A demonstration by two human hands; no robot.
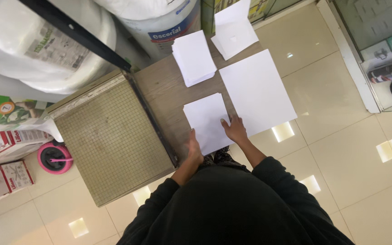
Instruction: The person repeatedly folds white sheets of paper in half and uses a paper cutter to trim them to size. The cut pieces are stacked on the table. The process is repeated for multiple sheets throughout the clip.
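A small stack of white cut paper (206, 119) lies on the wooden table (164, 88) near its front edge. My left hand (194, 147) presses edge-on against the stack's left front side. My right hand (235, 129) rests on its right front corner, fingers spread flat. A large white sheet (256, 90) lies just right of the stack, overhanging the table edge. Farther back sit another stack of cut sheets (193, 57) and two loose sheets (233, 31).
A paper guillotine with a gridded board (110, 140) and raised black blade arm (75, 34) fills the table's left side. Big wrapped rolls (46, 45) and boxes (5, 177) stand at left, with a pink tape reel (53, 158) on the tiled floor. A glass cabinet (382, 50) stands at right.
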